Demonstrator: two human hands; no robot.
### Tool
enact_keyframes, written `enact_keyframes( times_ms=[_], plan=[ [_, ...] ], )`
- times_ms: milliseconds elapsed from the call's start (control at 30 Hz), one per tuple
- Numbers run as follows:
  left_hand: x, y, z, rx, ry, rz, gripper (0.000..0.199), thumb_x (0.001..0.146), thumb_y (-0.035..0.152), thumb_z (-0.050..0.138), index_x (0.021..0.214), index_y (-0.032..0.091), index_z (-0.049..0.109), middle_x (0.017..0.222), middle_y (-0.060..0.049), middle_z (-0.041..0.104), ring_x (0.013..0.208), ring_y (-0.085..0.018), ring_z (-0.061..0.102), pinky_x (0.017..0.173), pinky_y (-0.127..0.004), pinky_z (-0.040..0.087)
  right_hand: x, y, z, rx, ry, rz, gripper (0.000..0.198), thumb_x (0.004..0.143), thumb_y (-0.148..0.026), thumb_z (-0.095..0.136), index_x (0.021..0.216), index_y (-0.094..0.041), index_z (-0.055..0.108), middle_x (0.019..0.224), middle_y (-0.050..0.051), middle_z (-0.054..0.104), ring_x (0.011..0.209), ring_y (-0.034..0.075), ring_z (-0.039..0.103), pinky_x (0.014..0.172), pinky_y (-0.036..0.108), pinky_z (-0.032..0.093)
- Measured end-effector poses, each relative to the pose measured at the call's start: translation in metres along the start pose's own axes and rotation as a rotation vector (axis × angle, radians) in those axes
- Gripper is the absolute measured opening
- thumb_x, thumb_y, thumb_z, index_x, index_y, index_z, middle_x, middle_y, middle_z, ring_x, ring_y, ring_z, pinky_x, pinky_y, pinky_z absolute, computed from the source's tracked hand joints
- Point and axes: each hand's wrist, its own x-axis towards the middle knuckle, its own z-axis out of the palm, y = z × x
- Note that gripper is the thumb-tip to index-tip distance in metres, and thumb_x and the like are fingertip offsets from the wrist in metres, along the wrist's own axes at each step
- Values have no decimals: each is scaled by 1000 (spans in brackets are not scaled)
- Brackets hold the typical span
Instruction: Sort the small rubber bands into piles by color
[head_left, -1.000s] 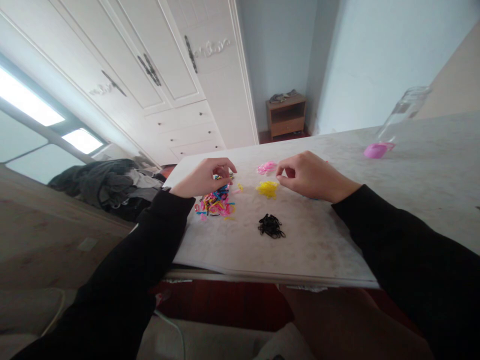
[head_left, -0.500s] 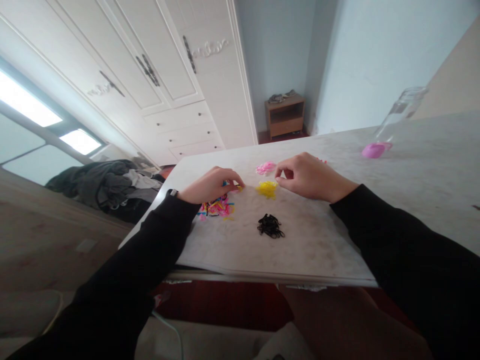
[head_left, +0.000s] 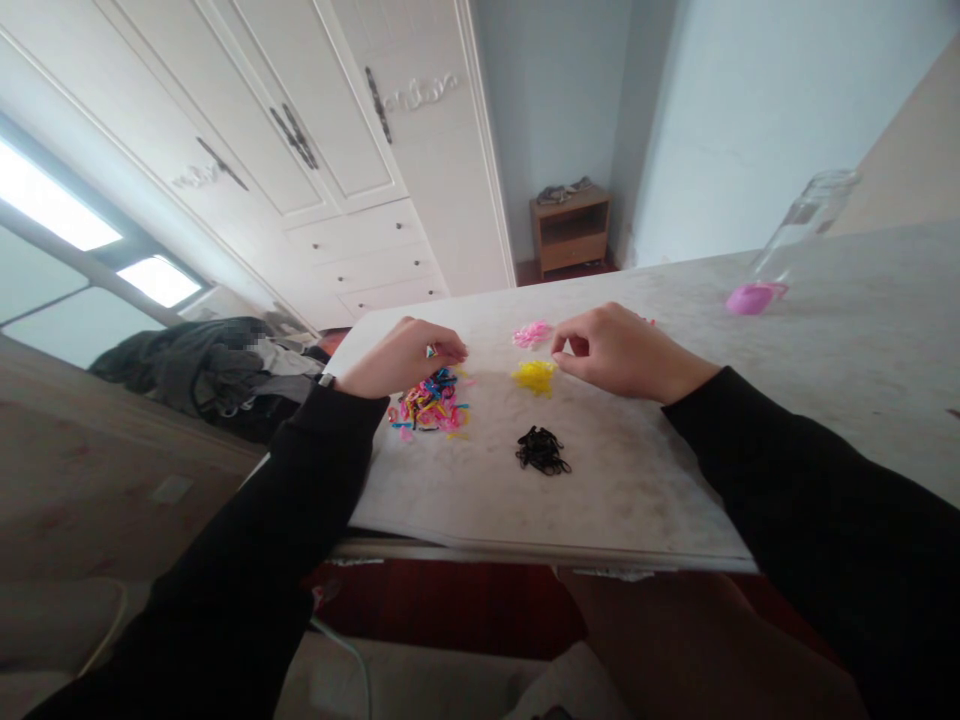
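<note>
My left hand [head_left: 405, 357] hovers over the far edge of a mixed-colour pile of small rubber bands [head_left: 431, 408], thumb and fingertips pinched together. Whatever is between those fingertips, if anything, is too small to make out. My right hand [head_left: 622, 352] is also closed in a pinch, its tips beside the yellow rubber bands [head_left: 534, 377]; I cannot see what they hold. Just beyond the yellow heap lie pink rubber bands [head_left: 531, 334]. A black heap of rubber bands [head_left: 541, 451] sits nearer to me.
A clear glass bottle [head_left: 806, 225] with a pink base stands at the right on the white table [head_left: 637, 500]. Some reddish bits [head_left: 647, 321] show behind my right hand. Dark clothes [head_left: 202, 365] are heaped past the left edge. A small wooden cabinet [head_left: 571, 232] is beyond the table.
My left hand has moved left and slightly away from me, its fingers drawing closer together, uncovering more of the mixed pile. My right hand stays almost where it was.
</note>
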Motion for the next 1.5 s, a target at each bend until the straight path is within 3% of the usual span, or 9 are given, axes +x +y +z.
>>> enact_keyframes(
  times_ms=[267, 467, 667, 900, 1133, 1233, 1367, 1500],
  plan=[
    [1, 8, 0, -29, 87, -45, 18, 92, 28, 68, 93, 21, 85, 88, -4, 85, 83, -20, 79, 82, -31, 60, 0, -2, -1, 9, 5, 3, 14, 85, -18, 69, 86, -17, 83, 68, 3, 67, 63, 15, 54, 67, 32, 36],
    [5, 17, 19, -413, 267, -19, 14, 87, 30, 76, 91, 18, 82, 90, -8, 84, 84, -20, 80, 81, -34, 66, 1, -3, -1, 35, 25, -15, 14, 84, -18, 69, 85, -16, 83, 67, 2, 66, 63, 15, 54, 68, 32, 36],
    [9, 41, 36, -705, 350, 35, 8, 83, 21, 80, 91, 19, 77, 88, -6, 84, 86, -20, 83, 79, -33, 70, 1, -9, 2, 191, 41, -106, 21, 92, -26, 68, 78, -15, 79, 65, 2, 66, 61, 12, 52, 67, 31, 34],
    [6, 59, 46, -691, 363, 73, 16, 87, 27, 84, 99, 18, 77, 87, -7, 84, 84, -21, 84, 78, -33, 71, 0, -20, 7, 349, 22, -172, 45, 98, -51, 67, 78, -14, 80, 66, 4, 69, 61, 12, 53, 65, 31, 32],
    [5, 61, 51, -692, 391, 55, 16, 87, 26, 85, 100, 18, 78, 88, -6, 84, 84, -20, 84, 80, -32, 70, 0, -22, 8, 410, 1, -158, 55, 98, -61, 66, 73, -14, 79, 59, 2, 63, 60, 12, 48, 64, 32, 31],
    [4, 63, 51, -699, 381, 44, 18, 86, 26, 86, 100, 18, 78, 88, -6, 84, 84, -19, 83, 81, -32, 70, 0, -24, 8, 419, 3, -154, 54, 98, -59, 66, 70, -14, 76, 57, 1, 59, 59, 11, 46, 64, 32, 31],
    [3, 66, 51, -702, 353, -16, 18, 85, 28, 85, 100, 20, 78, 90, -6, 84, 87, -20, 83, 84, -35, 70, 0, -27, 7, 419, 1, -145, 37, 95, -41, 66, 70, -14, 76, 59, 1, 62, 60, 11, 48, 64, 31, 32],
    [4, 69, 47, -667, 407, -62, 17, 85, 29, 84, 98, 21, 78, 95, -7, 84, 90, -22, 82, 83, -37, 70, 0, -25, 4, 369, 44, -78, 26, 89, -30, 65, 70, -15, 76, 60, 1, 65, 60, 13, 52, 64, 31, 33]
  ],
)
